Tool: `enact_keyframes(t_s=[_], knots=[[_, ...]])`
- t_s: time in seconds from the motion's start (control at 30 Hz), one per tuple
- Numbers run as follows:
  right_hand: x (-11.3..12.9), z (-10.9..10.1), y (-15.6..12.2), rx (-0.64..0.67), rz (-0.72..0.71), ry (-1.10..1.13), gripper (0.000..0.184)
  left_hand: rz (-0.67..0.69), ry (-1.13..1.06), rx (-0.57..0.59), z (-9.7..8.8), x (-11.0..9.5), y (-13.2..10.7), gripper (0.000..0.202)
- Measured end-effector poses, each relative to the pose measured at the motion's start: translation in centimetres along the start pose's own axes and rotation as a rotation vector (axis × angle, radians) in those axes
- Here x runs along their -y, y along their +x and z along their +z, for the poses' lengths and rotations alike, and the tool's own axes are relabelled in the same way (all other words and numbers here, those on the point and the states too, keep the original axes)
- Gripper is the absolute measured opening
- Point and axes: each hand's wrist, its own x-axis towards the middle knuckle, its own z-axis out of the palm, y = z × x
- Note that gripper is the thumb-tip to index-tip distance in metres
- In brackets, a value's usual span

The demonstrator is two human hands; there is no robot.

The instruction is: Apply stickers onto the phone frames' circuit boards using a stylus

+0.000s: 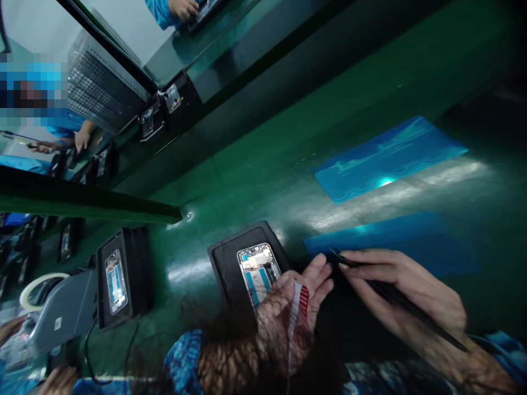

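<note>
An opened phone (258, 269) with its inner parts showing lies in a black holder (230, 258) on the green bench. My left hand (294, 307) rests on the holder's right side, palm turned up, fingers loosely curled round a white strip with red print (300, 307). My right hand (405, 293) is just to its right, fingers closed on thin black tweezers (395, 293) whose tip points left toward my left fingertips. Both sleeves are blue.
Two blue sheets (387, 156) lie on the bench beyond my hands. A second phone in a black holder (119, 277) sits to the left, next to a grey device (66, 312) and a tape roll (35, 285). Other people's hands work at the far left and top.
</note>
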Motion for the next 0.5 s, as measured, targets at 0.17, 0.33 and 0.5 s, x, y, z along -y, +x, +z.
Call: enact_keyframes(t_s=[0.17, 0.33, 0.5], knots=[[0.2, 0.1, 0.7, 0.047, -0.007, -0.036, 0.032, 0.023, 0.077, -0.012, 0.1, -0.1, -0.3, 0.016], [0.6, 0.5, 0.8, 0.131, 0.029, 0.035, 0.016, 0.034, 0.018, 0.051, -0.4, 0.1, -1.2, 0.015], [1.6, 1.0, 0.4, 0.124, 0.076, 0.054, 0.026, 0.039, -0.048, 0.080, -1.4, 0.4, -2.8, 0.023]])
